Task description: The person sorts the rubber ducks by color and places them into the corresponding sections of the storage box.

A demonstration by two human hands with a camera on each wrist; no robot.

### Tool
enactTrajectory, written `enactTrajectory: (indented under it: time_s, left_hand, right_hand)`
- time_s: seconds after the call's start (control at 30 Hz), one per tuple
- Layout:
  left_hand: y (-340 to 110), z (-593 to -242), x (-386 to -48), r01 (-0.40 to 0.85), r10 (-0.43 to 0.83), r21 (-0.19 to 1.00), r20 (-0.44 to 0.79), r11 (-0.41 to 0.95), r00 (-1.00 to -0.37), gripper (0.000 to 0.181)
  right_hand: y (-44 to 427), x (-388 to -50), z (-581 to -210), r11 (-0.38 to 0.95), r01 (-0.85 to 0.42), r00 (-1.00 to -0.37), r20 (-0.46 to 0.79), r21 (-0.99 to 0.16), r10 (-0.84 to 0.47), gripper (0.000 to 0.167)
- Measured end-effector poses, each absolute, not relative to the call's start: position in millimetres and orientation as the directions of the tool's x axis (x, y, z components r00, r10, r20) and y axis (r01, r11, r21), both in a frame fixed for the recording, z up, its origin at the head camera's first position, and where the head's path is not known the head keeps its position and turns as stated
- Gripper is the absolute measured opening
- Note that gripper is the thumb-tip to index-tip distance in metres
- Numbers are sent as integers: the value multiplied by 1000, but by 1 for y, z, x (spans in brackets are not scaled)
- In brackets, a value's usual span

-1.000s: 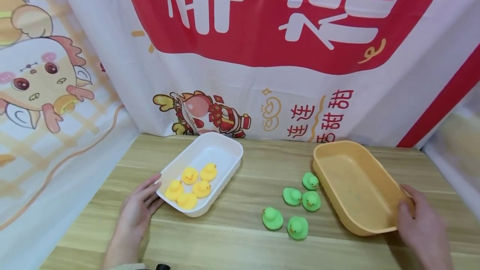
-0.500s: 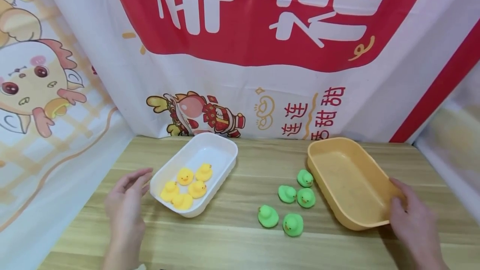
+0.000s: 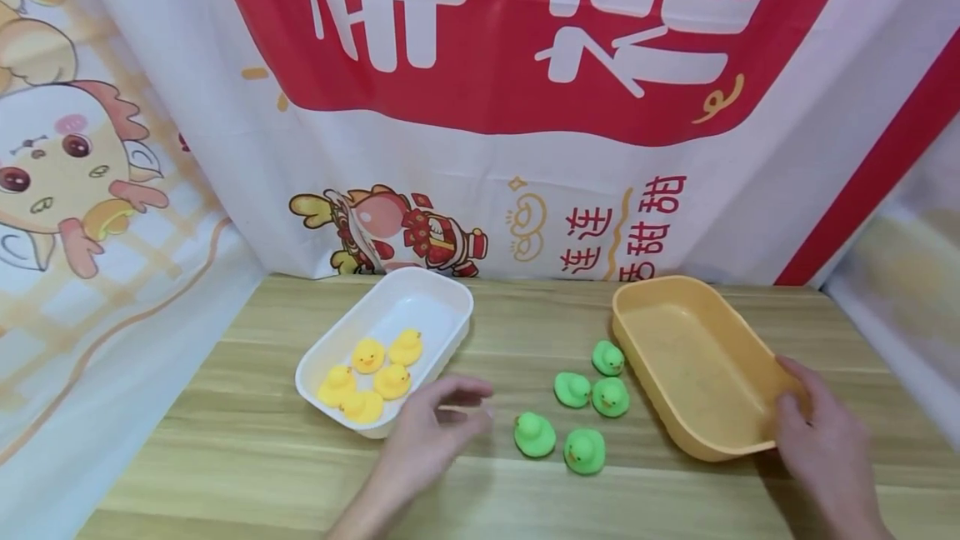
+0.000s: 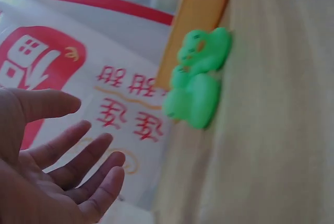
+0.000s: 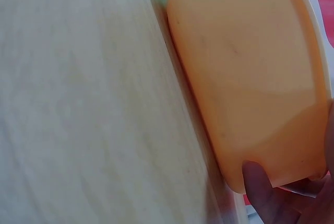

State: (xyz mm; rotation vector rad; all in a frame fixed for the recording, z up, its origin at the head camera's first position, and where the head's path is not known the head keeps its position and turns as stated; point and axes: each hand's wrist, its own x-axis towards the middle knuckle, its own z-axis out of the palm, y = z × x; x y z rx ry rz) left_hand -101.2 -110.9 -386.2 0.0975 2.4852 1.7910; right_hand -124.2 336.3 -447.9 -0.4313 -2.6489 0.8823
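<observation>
In the head view my left hand [image 3: 435, 432] hovers over the table, beside the near right corner of the white plastic bin [image 3: 442, 294]. Its fingers are loosely bent and hold nothing; the left wrist view shows the fingers [image 4: 86, 164] spread apart from the thumb. Several yellow toy ducks [image 3: 368, 355] sit inside that bin. Several green toy ducks [image 3: 573, 390] stand on the table between the left hand and an orange plastic bin [image 3: 701, 373]. My right hand [image 3: 828, 448] grips the orange bin by its near right corner. The right wrist view shows this bin's outer wall [image 5: 245, 78].
The wood-grain table [image 3: 480, 490] runs back to a white and red printed cloth [image 3: 495, 123]. Another printed cloth [image 3: 82, 340] hangs along the left side, and a pale cloth [image 3: 900, 257] on the right.
My left hand has let go of the white bin's left edge and moved right, across the bin's near end, toward the green ducks. My right hand stays on the orange bin.
</observation>
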Motion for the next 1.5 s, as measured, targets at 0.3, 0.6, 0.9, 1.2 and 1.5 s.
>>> enactTrajectory:
  time_s: [0.3,0.6,0.9,1.2,1.5]
  left_hand:
    - [-90,-426,-105,-5,198,947,-73,322,-978,48]
    - [-80,-441,-109,9,212,943,-65,332,-975,57]
    - [-74,-444,-111,26,176,929,-42,370,-983,47]
    - [-68,-438,-112,26,154,889,-50,457,-987,40]
    - [-67,-438,-116,23,150,875,-58,484,-987,35]
  right_hand:
    - [335,-126,-445,757,203,-914,157,-621,374,54]
    - [335,-124,-447,736,218,-911,137,-641,389,54]
    - [328,-126,-448,748,190,-918,154,-635,365,53]
    - [327,-128,-447,743,211,-926,113,-635,359,55]
    - [323,-127,-444,744,246,-918,98,-621,385,55]
